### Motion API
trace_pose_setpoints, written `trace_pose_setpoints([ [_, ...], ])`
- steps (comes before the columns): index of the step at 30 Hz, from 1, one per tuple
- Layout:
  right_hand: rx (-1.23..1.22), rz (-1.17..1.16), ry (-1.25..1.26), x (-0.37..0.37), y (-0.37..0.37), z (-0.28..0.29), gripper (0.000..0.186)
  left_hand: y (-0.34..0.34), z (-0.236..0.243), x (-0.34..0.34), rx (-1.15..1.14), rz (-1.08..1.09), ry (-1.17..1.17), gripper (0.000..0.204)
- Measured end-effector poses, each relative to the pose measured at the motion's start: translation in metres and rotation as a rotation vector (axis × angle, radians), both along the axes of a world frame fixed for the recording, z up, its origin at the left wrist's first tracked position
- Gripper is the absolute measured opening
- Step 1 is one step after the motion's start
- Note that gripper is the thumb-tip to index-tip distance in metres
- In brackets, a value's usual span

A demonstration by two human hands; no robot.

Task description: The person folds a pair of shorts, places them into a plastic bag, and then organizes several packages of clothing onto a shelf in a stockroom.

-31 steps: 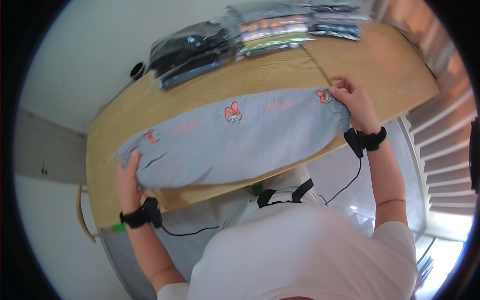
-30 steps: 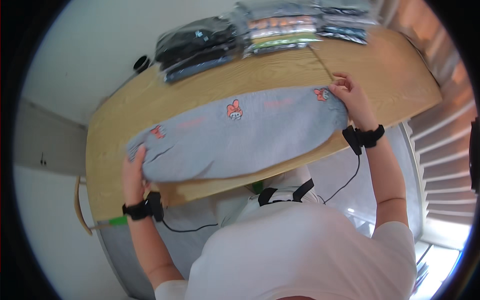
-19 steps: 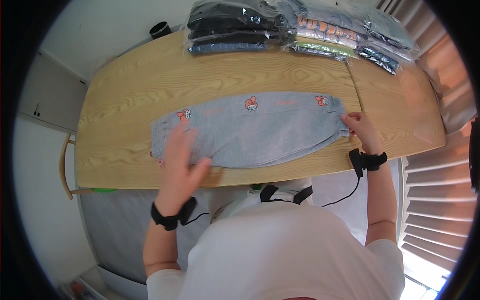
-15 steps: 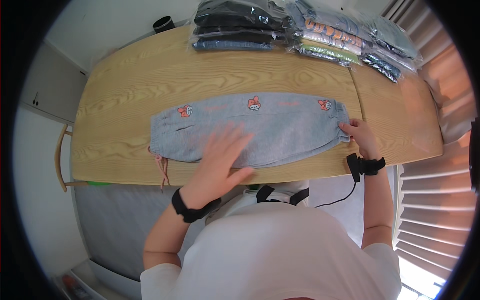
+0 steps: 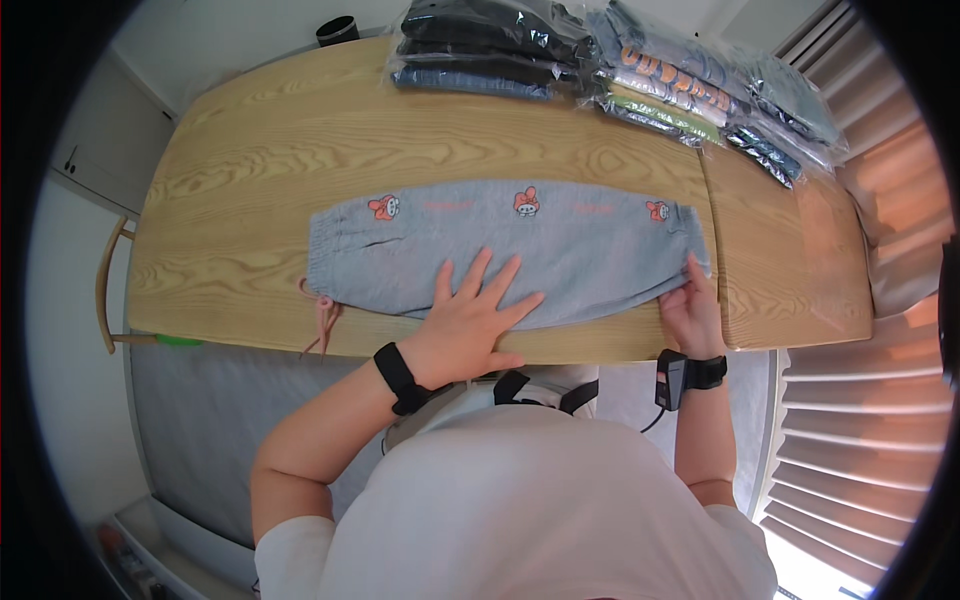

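Grey sweatpants [image 5: 450,250] lie folded lengthwise on the wooden table, with red-and-white cartoon figures along the far edge. Their elastic waist is at the left, with a pink drawstring [image 5: 323,318] hanging off it, and the cuffs are at the right. My left hand [image 5: 470,325] rests open on the middle of the near edge, fingers spread flat on the cloth. At the right end my right hand [image 5: 695,312] is closed on the near corner by the cuff; part of its grip is hidden.
Stacks of clothes in clear bags stand along the back: dark garments [image 5: 490,45] in the middle and lighter ones [image 5: 680,80] farther right. A black cup [image 5: 337,31] is at the back left. A wooden chair [image 5: 108,290] touches the table's left side. A curtain [image 5: 890,230] hangs at the right.
My left hand has come down from a blurred sweep and now lies flat on the cloth, a little farther right. My right hand has turned and shifted slightly nearer me along the cuff.
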State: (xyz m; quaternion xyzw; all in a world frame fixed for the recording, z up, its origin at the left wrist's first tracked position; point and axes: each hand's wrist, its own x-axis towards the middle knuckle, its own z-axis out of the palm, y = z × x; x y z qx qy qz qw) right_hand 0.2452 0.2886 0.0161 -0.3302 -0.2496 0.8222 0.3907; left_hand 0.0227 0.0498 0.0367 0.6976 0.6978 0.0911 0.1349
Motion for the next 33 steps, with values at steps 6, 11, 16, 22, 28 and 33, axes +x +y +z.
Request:
trace_pose_setpoints([
  [6, 0.207, -0.108, -0.022, -0.021, -0.023, 0.032, 0.029, 0.011, -0.004, 0.019, 0.030, 0.027, -0.062, 0.075],
  [11, 0.556, -0.191, -0.204, -0.052, -0.057, 0.082, 0.036, 0.021, -0.003, 0.028, 0.027, 0.000, -0.149, 0.071],
  [16, 0.934, -0.090, -0.531, -0.109, -0.115, 0.107, 0.029, 0.013, -0.023, 0.013, 0.231, -0.177, -0.418, 0.068],
  [22, 1.711, 0.823, -0.714, -0.141, -0.164, 0.074, 0.050, 0.006, -0.052, 0.028, 0.598, -0.007, -0.584, 0.053],
  [28, 1.661, 0.702, -0.770, -0.108, -0.130, 0.081, 0.038, -0.004, -0.005, 0.009, 0.061, -0.165, -0.598, 0.042],
  [33, 1.445, 0.646, -0.747, -0.090, -0.104, 0.064, 0.037, -0.039, 0.036, -0.029, 0.481, 0.382, -0.617, 0.018],
])
